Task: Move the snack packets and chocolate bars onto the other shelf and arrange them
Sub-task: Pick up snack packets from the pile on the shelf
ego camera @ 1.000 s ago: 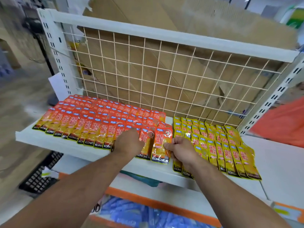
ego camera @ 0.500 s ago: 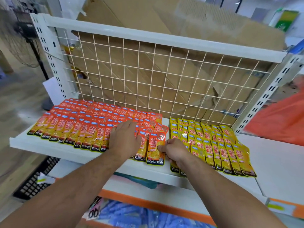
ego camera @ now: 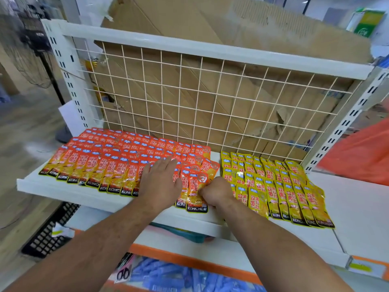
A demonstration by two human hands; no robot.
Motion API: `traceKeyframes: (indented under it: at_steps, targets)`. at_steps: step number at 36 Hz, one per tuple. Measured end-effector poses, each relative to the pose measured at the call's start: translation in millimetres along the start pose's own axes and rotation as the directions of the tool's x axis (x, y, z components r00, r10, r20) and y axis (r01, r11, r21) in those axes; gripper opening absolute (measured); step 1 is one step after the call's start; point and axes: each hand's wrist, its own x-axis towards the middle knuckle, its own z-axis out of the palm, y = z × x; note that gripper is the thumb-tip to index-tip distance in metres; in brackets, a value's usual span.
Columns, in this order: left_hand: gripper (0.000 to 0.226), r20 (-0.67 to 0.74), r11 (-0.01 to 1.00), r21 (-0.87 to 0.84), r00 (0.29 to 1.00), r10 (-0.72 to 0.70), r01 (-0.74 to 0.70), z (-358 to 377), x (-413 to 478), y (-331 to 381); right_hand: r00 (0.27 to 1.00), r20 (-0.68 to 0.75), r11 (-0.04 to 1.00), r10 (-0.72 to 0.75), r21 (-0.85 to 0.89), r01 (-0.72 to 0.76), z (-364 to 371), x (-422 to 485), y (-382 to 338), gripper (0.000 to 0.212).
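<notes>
You are resting your left hand (ego camera: 160, 182) flat on the orange KONCHEW packets (ego camera: 101, 165) while your right hand (ego camera: 216, 192) is pinching the front packet (ego camera: 194, 191) between your hands by its edge, probably light, floppy, slippery.

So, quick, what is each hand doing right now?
Left hand: open, fingers flat on the orange packets.
Right hand: closed, pinching the front orange packet.

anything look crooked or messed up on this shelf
Yes. The orange packets at the right end of their block lie tilted and fanned, unlike the straight rows to their left. The right hand pinches the front orange packet there. The cardboard at the back is torn.
</notes>
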Motion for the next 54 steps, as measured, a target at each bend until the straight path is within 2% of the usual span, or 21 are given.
traceKeyframes:
  at_steps: [14,22,26,29,33,35,39,49,52,54]
  targets:
    - [0.066,0.048,0.999,0.034,0.999,0.014,-0.016,-2,-9,1,0.993,-0.077,0.954,-0.093,-0.291,0.067,-3,-11,-8,0.017]
    - [0.064,0.056,0.999,0.019,0.998,0.038,-0.039,-4,-14,8,0.983,-0.102,0.939,-0.155,-0.324,0.115,-5,-22,-7,0.019]
    - [0.064,0.063,0.998,0.037,0.997,0.053,-0.055,-4,-15,11,0.974,-0.12,0.934,-0.193,-0.328,0.145,-4,-26,0,0.029]
    - [0.065,0.09,0.997,0.027,0.993,0.073,-0.075,-2,-15,16,0.948,-0.14,0.881,-0.286,-0.428,0.203,-5,-30,5,0.035]
    - [0.064,0.13,0.992,0.024,0.984,0.119,-0.124,4,-14,25,0.858,-0.151,0.709,-0.49,-0.642,0.292,-9,-37,20,0.038]
    - [0.064,0.143,0.987,0.035,0.979,0.148,-0.154,9,-14,33,0.841,-0.141,0.669,-0.522,-0.68,0.301,-14,-41,28,0.046]
    - [0.074,0.146,0.977,0.046,0.969,0.2,-0.208,17,-16,52,0.894,-0.076,0.671,-0.442,-0.689,0.274,-34,-49,45,0.065]
    - [0.069,0.195,0.951,0.03,0.935,0.295,-0.306,25,-27,133,0.905,-0.221,0.763,-0.363,-0.627,0.154,-89,-75,112,0.071]
    - [0.075,0.189,0.937,0.029,0.922,0.337,-0.349,30,-35,169,0.902,-0.279,0.785,-0.329,-0.612,0.096,-112,-88,140,0.072]
    - [0.066,0.198,0.927,0.028,0.911,0.362,-0.375,35,-42,197,0.898,-0.316,0.805,-0.307,-0.589,0.068,-128,-96,163,0.072]
